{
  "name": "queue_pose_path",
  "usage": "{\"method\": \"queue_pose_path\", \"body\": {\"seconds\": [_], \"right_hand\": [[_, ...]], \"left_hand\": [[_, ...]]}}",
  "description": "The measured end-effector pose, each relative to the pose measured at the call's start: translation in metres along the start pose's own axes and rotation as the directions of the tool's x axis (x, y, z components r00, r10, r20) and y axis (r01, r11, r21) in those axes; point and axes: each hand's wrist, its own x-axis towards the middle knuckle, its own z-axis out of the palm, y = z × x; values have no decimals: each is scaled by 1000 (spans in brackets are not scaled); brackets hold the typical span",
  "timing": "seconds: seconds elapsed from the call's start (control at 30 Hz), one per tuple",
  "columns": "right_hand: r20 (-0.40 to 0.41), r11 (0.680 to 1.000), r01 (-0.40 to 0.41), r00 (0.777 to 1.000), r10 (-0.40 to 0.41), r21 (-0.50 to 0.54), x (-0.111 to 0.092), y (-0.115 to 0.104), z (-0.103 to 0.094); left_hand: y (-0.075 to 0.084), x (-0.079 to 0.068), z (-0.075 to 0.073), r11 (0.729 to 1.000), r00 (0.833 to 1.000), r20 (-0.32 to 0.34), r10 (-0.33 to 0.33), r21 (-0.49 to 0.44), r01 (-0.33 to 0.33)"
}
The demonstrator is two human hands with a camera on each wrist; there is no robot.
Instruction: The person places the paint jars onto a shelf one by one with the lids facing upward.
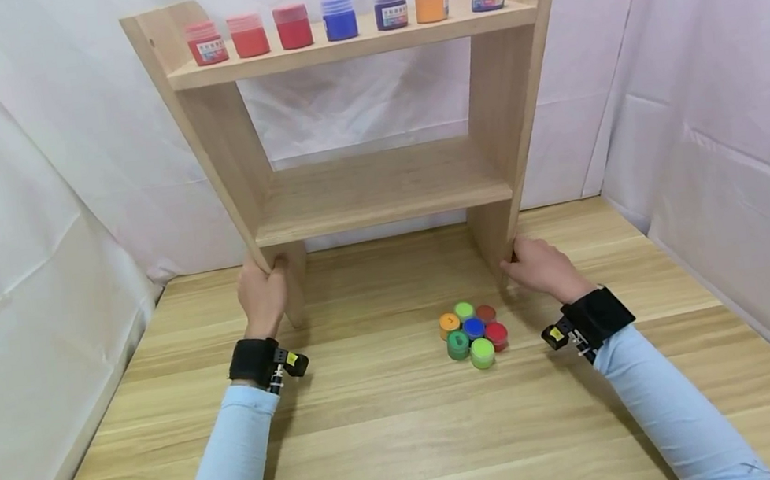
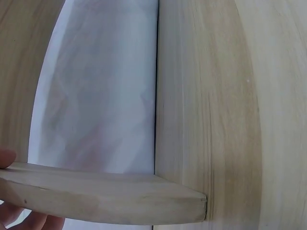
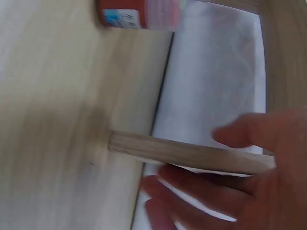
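Observation:
A two-tier wooden shelf (image 1: 379,185) stands upright at the back of the table, between both hands. My left hand (image 1: 263,293) grips the lower front of its left side panel. In the left wrist view, the thumb lies on one face of that panel (image 2: 105,199) and the fingers on the other. On the opposite side, my right hand (image 1: 544,263) holds the right side panel (image 3: 192,155) low down, its thumb and fingers on either side of the board. Small paint jars in red, blue and orange (image 1: 432,1) line the top tier.
Several more small jars (image 1: 474,330), green, blue, red, brown and orange, are clustered on the wooden table (image 1: 380,446) just left of the right wrist. White cloth (image 1: 16,195) hangs behind the shelf and along both sides. The lower tier (image 1: 379,189) is bare wood.

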Motion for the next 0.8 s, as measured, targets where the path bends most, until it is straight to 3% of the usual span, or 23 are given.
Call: {"method": "queue_pose_path", "body": {"seconds": [0.13,0.2,0.27,0.4,0.47,0.6,0.8], "right_hand": [[112,995,0,994,11,-96,-3,-3,-8],[200,993,28,980,-5,-113,-5,-5,-13],[303,990,94,951,-58,-104,-7,-6,-16],[457,980,200,872,-177,0,-8,-11,-15],[476,974,221,852,-217,49,-8,-12,-12],[476,968,242,845,-245,69,-8,-14,-6],[505,959,260,816,-283,116,-7,-15,3]], "left_hand": [[-1,-1,1,1000,1000,5,-15,-5,15],[-1,-1,1,1000,1000,9,-17,-9,17],[-1,-1,2,1000,1000,8,-19,-11,19],[-2,-1,1,999,1000,6,-30,-22,30],[-3,-1,2,999,999,5,-34,-23,34],[-6,-1,5,999,999,5,-37,-25,38],[-4,-1,5,998,999,8,-43,-42,43]]}}
